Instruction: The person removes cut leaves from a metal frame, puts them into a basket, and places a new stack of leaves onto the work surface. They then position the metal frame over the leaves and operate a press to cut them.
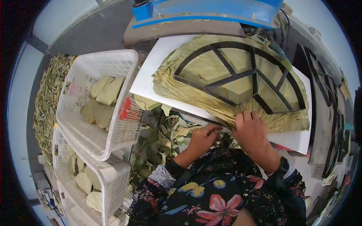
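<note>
A stack of large dried leaves lies on a white board, its near edge wrinkled and hanging over the board's front. On the leaves rests a black fan-shaped cutting die, divided by bars into several sections. My right hand is closed on the near edge of the leaves, just below the die's front corner. Lower and to the left, my left hand is curled with thumb and fingers together, close to the board's front edge. Whatever it may hold is hidden.
A blue press machine stands behind the board. White plastic baskets at left hold cut leaf pieces. Leaf scraps lie below the board. A long heap of shredded leaves lines the far left; more black dies stand at right.
</note>
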Tool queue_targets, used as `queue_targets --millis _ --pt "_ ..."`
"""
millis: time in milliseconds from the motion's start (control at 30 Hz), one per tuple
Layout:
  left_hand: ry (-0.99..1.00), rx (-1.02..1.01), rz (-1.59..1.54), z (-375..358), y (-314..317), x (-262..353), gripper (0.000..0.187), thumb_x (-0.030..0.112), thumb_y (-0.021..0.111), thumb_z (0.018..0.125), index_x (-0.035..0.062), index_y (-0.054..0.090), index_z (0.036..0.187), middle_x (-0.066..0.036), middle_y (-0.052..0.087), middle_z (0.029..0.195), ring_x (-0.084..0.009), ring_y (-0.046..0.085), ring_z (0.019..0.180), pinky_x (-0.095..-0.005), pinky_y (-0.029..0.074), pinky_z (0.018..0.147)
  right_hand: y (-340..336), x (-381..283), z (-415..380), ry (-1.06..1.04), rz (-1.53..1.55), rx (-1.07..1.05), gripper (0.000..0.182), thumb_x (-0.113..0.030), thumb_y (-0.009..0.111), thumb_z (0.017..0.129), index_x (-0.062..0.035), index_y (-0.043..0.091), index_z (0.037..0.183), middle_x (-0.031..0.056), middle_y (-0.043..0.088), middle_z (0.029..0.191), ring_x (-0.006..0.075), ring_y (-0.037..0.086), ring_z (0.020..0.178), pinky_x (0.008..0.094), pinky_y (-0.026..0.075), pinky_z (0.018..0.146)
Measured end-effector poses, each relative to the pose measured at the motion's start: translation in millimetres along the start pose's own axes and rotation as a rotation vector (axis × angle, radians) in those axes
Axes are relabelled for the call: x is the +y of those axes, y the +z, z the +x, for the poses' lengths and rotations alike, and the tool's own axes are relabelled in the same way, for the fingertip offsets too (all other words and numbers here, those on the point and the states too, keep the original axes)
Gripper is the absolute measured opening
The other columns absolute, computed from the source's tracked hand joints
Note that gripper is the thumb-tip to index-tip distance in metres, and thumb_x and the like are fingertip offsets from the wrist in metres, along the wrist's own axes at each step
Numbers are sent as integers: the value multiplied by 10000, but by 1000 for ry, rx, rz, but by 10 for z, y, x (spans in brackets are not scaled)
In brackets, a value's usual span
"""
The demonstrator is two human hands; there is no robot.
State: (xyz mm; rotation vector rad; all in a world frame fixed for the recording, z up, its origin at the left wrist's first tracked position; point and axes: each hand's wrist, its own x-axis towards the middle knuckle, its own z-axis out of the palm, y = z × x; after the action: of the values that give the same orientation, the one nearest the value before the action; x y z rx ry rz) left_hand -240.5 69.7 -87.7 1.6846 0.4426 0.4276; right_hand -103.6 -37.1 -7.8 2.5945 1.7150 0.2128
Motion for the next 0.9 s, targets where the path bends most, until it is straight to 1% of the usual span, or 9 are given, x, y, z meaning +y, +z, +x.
queue_targets --millis 167,267,367,433,567,667,767,833,900 --pt "-187 -127 -182 99 45 49 245 192 498 899 -20 585 984 -84 635 686 -131 570 511 -246 457 490 -98 197 61 -22 124 19 143 -174 589 741 -49 519 756 116 569 727 282 610 689 366 507 557" --pt "-346 -220 -346 172 39 180 303 261 483 915 -23 586 935 -94 634 687 -137 581 518 -243 458 480 -106 242 78 25 242 27 167 -148 604 723 -38 497 789 157 558 724 347 569 670 427 460 576" --pt "-432 -221 -369 236 38 258 335 301 467 923 -10 592 901 -93 630 667 -138 586 504 -245 446 444 -142 254 105 50 249 21 163 -163 600 735 -41 507 789 150 565 722 337 576 677 427 458 574" --pt "-463 -160 -426 283 85 328 335 300 468 924 5 598 833 -84 619 626 -129 570 462 -236 425 407 -167 252 118 30 152 31 148 -183 580 755 -56 504 753 134 592 697 283 609 624 391 494 550" --pt "-485 -213 -309 362 118 380 436 361 477 924 -10 611 739 -67 605 624 -128 544 481 -259 435 463 -165 231 138 23 190 113 161 -190 584 760 -55 499 740 134 585 676 282 605 605 394 490 527" --pt "-397 -150 -383 347 175 299 356 279 459 924 17 572 711 -63 599 580 -114 553 428 -227 405 378 -27 173 152 90 147 125 130 -157 585 734 -60 499 732 123 583 668 271 608 587 387 487 488" --pt "-337 -172 -343 349 165 282 337 262 466 917 4 572 728 -63 598 581 -127 562 446 -247 413 391 58 86 166 28 28 241 107 -133 583 693 -72 501 726 97 564 634 248 598 552 369 482 455" --pt "-205 -102 -163 358 180 282 317 246 473 908 -6 577 746 -75 584 561 -139 582 495 -285 434 436 99 68 139 1 46 264 112 -132 577 666 -80 504 733 79 555 649 225 594 570 339 487 453" --pt "-267 -114 -70 362 161 367 291 228 479 896 -8 579 757 -97 590 585 -176 595 538 -303 443 479 20 39 107 4 44 215 114 -133 578 670 -80 505 739 82 561 680 226 598 612 337 497 489"
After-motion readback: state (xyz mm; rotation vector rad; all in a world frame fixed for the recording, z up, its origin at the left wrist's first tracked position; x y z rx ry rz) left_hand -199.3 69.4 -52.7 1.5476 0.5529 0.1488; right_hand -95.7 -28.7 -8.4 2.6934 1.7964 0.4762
